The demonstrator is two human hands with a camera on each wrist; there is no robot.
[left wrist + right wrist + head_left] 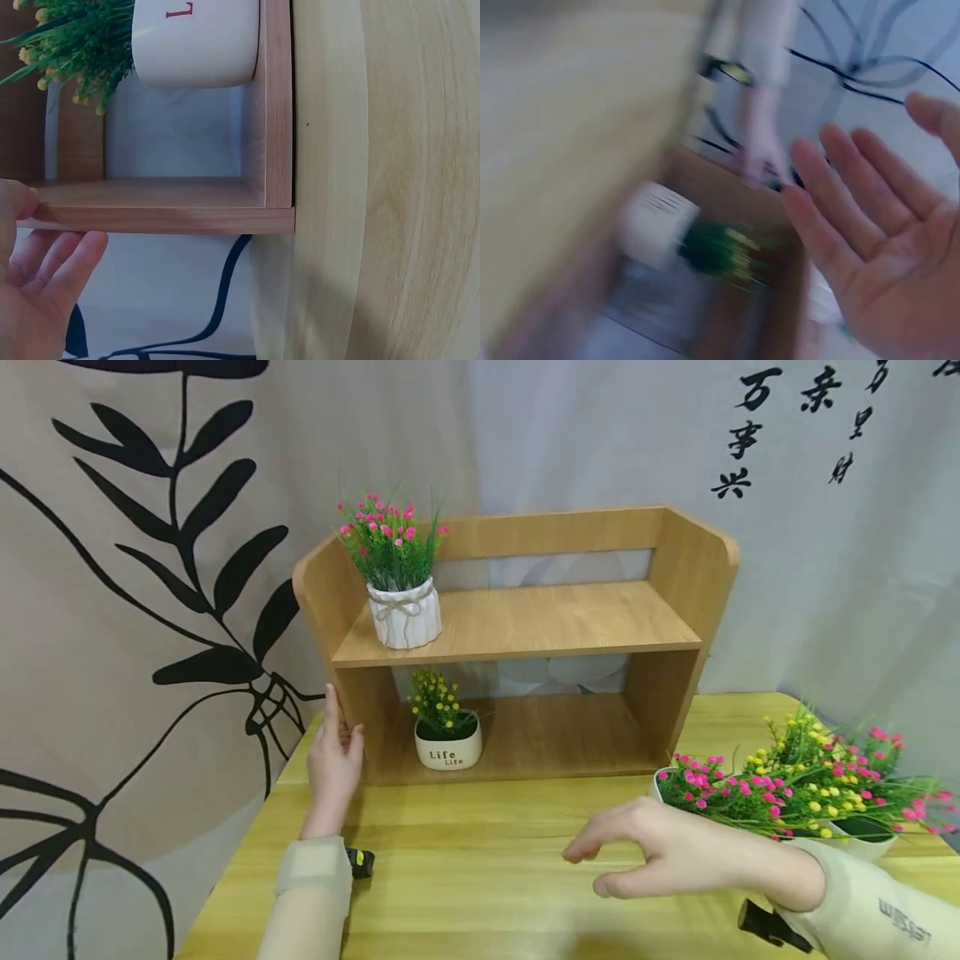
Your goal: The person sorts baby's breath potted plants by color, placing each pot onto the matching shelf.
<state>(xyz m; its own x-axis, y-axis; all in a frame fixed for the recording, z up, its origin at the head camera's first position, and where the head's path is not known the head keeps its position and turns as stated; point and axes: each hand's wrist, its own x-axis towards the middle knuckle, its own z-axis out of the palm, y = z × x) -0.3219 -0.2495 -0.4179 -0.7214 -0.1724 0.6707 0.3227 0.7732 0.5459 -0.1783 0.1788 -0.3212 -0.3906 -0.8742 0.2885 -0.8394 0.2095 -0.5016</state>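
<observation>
A wooden two-tier shelf (517,652) stands on the table. My left hand (335,768) holds its left side panel near the front edge; in the left wrist view, the thumb is on one side of the panel (165,217) and the fingers are on the other. On the lower tier sits a white "Life" pot with yellow flowers (448,739). A white ribbed pot with pink flowers (407,614) and a twine bow stands at the left of the upper tier. My right hand (667,847) hovers above the table with nothing in it, fingers spread in the right wrist view.
Several potted plants with pink and yellow flowers (817,785) crowd the table's right side, just beyond my right forearm. Behind the shelf hangs a pale curtain (570,435) with black leaf prints and characters. The wooden table (465,860) extends in front of the shelf.
</observation>
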